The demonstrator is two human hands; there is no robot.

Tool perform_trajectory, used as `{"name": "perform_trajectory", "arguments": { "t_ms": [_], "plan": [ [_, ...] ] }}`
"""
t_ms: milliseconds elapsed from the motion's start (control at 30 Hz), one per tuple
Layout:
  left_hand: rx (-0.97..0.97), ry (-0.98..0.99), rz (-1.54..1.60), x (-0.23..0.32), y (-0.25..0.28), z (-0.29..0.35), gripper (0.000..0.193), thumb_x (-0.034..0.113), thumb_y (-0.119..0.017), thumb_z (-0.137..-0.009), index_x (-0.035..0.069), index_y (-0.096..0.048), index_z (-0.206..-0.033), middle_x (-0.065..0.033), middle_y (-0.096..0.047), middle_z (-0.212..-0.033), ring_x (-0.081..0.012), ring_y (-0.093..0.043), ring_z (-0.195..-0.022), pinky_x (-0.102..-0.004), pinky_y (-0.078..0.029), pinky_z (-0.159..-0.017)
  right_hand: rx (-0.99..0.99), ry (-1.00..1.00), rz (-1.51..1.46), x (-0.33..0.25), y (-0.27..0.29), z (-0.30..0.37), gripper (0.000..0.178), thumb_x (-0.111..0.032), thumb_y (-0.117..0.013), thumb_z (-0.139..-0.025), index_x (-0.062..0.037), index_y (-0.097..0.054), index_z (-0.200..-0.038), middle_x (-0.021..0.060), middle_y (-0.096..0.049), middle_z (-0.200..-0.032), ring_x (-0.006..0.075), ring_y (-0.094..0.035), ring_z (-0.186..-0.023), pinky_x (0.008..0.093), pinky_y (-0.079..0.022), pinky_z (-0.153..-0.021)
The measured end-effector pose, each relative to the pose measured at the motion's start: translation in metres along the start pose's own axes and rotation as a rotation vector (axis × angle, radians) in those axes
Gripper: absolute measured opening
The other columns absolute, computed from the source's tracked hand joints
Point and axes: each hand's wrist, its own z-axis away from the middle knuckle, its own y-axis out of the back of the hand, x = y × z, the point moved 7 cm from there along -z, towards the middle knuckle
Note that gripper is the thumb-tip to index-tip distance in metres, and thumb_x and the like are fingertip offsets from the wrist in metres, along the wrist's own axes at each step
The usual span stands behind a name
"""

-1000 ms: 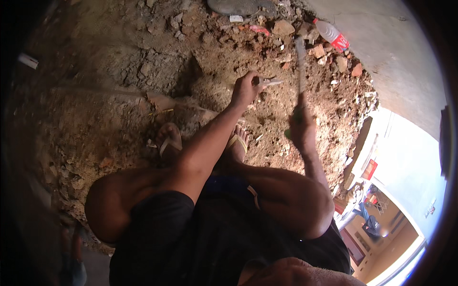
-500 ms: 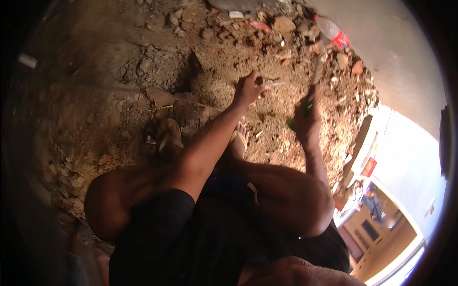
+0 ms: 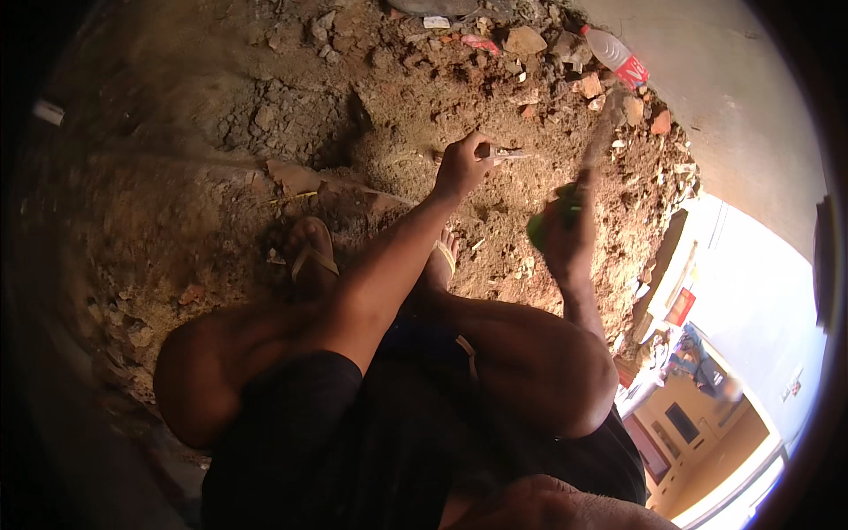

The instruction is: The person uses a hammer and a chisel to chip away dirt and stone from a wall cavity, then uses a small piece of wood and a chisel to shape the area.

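My left hand (image 3: pixel 463 168) is closed in a pinch over the dirt, fingers on a small, thin, pale piece (image 3: pixel 511 154) that sticks out to the right. What it is made of I cannot tell. To the right, my right hand (image 3: pixel 567 240) wraps round the green handle of a long-bladed tool (image 3: pixel 597 152). Its narrow blade points up and away, smeared by motion, so its exact kind does not show. The tool stays apart from the pale piece. Under both hands lies a heap of loose brown soil (image 3: pixel 503 199).
A clear plastic bottle (image 3: pixel 609 51) with a red label lies at the heap's far right edge, among stones (image 3: pixel 525 41) and brick bits (image 3: pixel 662 123). A hollow (image 3: pixel 340 132) sits left of my left hand. My sandalled feet (image 3: pixel 311 252) rest at the near side. A wall (image 3: pixel 707 88) stands right.
My right hand has shifted slightly, and the tool's blade has swung a little to the right. My left hand holds its place with the pale piece.
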Motion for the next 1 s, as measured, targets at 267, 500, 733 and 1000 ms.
{"name": "perform_trajectory", "arguments": {
  "t_ms": [267,500,733,1000],
  "plan": [
    [0.046,0.011,0.004,0.0,0.016,-0.014,0.034,0.012,-0.08,-0.078,0.004,-0.065,-0.107,-0.0062,-0.066,-0.084,-0.0147,-0.062,-0.073,-0.0298,-0.05,-0.063,-0.002,0.207,0.654,0.054,-0.004,0.011,0.054,0.007,-0.051,-0.091,-0.0085,-0.035,-0.14,0.0054,-0.057,-0.085,0.0106,-0.05,-0.061,0.0227,-0.047,-0.052],
    [0.054,0.038,-0.014,0.001,0.034,-0.013,0.035,0.014,-0.08,-0.077,0.003,-0.065,-0.107,-0.007,-0.067,-0.084,-0.0148,-0.062,-0.074,-0.0299,-0.051,-0.066,0.156,0.348,0.252,-0.023,0.03,-0.01,0.063,-0.006,-0.054,-0.095,-0.0083,-0.026,-0.151,0.0125,-0.055,-0.115,0.0171,-0.059,-0.093,0.0333,-0.055,-0.089],
    [0.004,0.026,-0.008,0.014,0.007,-0.017,0.036,0.013,-0.081,-0.078,0.006,-0.065,-0.11,-0.0072,-0.067,-0.084,-0.0163,-0.065,-0.073,-0.0313,-0.053,-0.064,0.079,0.29,0.945,0.041,0.017,0.005,0.066,0.001,-0.053,-0.092,-0.0088,-0.024,-0.151,0.0101,-0.06,-0.1,0.0125,-0.057,-0.071,0.0258,-0.049,-0.053],
    [0.021,0.05,0.001,-0.001,0.022,-0.013,0.04,0.016,-0.083,-0.074,0.003,-0.065,-0.108,-0.0072,-0.067,-0.086,-0.0159,-0.063,-0.074,-0.0289,-0.051,-0.068,0.367,0.383,0.116,-0.046,0.03,-0.009,0.064,0.004,-0.056,-0.092,-0.0068,-0.03,-0.149,0.0073,-0.054,-0.101,0.0112,-0.056,-0.081,0.0249,-0.053,-0.067]
  ]
}}
